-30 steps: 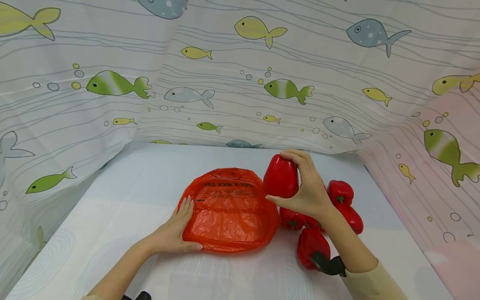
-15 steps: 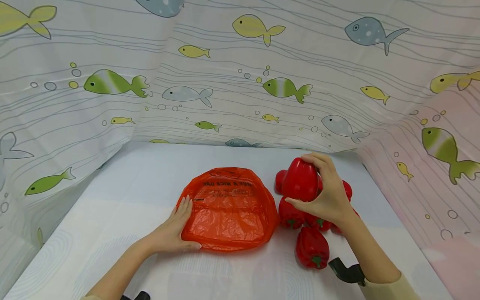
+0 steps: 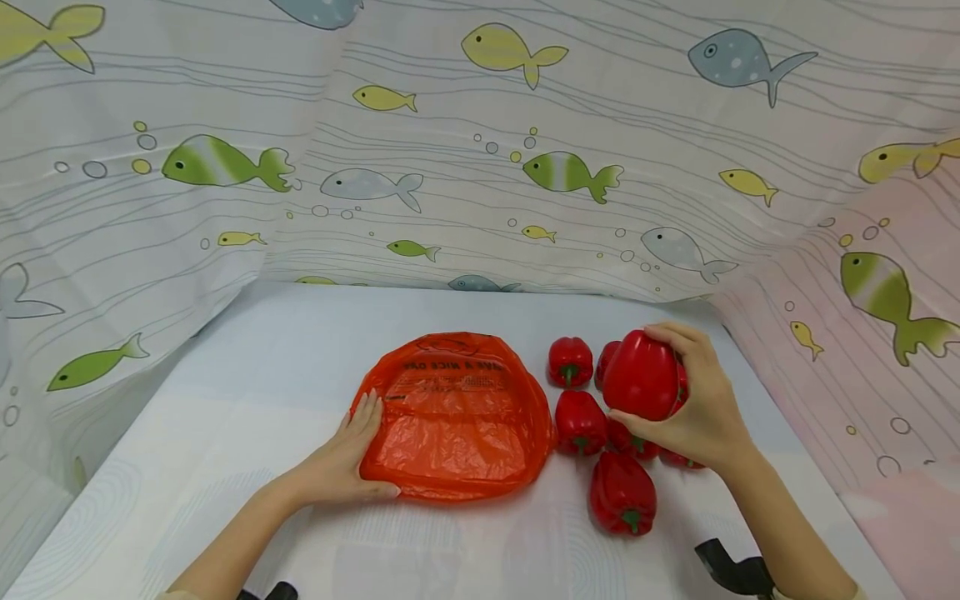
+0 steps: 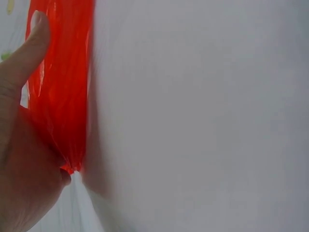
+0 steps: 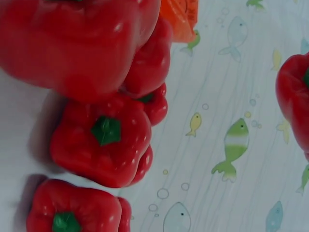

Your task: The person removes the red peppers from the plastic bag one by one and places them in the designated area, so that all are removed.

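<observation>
An orange-red plastic bag (image 3: 457, 446) with dark printing stands on the table with its mouth spread wide. My left hand (image 3: 337, 467) rests against its left side, fingers laid straight along the edge and thumb at the near rim; the left wrist view shows the bag's wall (image 4: 65, 82) beside the thumb. My right hand (image 3: 701, 408) grips a large red bell pepper (image 3: 641, 375) between thumb and fingers, above other peppers. In the right wrist view that held pepper (image 5: 295, 101) shows at the right edge, and the hand itself is out of sight.
Several red bell peppers with green stems lie right of the bag, including a near one (image 3: 622, 493), one beside the bag (image 3: 581, 423) and a far one (image 3: 570, 362). Others are partly hidden behind the right hand. A fish-print curtain (image 3: 450, 167) closes off the back and sides.
My right hand has carried the bell pepper rightward and lower, away from the bag and over the other peppers. The far-left pepper has come into view. My left hand has stayed on the bag.
</observation>
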